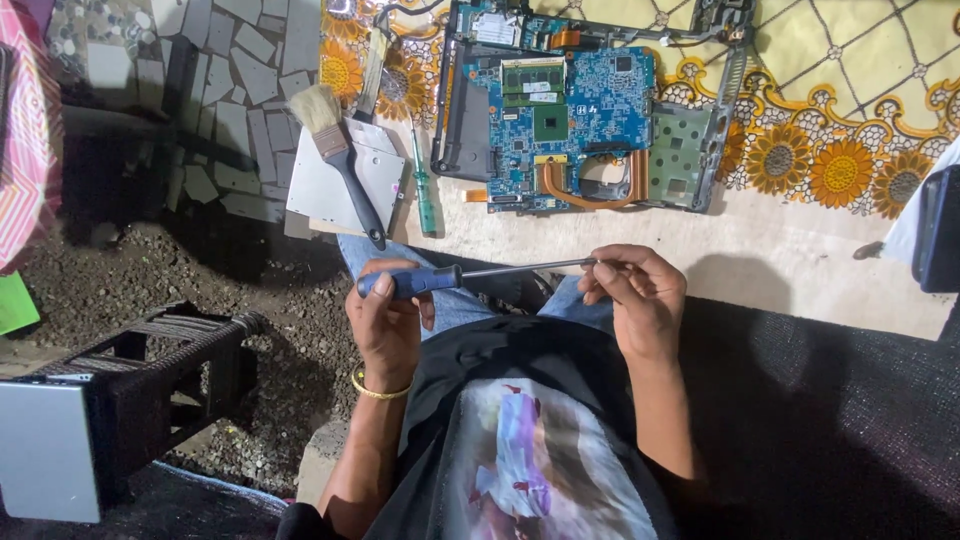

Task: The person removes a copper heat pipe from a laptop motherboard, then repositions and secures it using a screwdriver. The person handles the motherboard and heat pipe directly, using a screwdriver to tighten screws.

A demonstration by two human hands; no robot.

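The person's left hand [388, 318] is wrapped around the blue handle of a screwdriver [450, 277], fingers curled shut on the grip, with a gold bangle [378, 391] on that wrist. The screwdriver lies level across the person's lap, its metal shaft running to the right. There the right hand [640, 298] pinches the tip of the shaft between thumb and fingertips, the other fingers folded in close. Both hands hover over the knees in blue jeans [452, 305], just near of the mat's edge.

Farther off, on a yellow flowered mat [850, 120], lies an opened laptop chassis holding a blue circuit board [575, 110] with a copper heat pipe [598, 190] curving along its near edge. Left of the board a small green screwdriver [424, 190] lies on the mat. Left again, a paintbrush [340, 155] with a black handle and pale bristles rests across a flat grey metal drive [345, 185]. At the far left of the scene the ground is gravel and broken stone tiles, and a black woven stool [150, 370] stands near the lower left corner.
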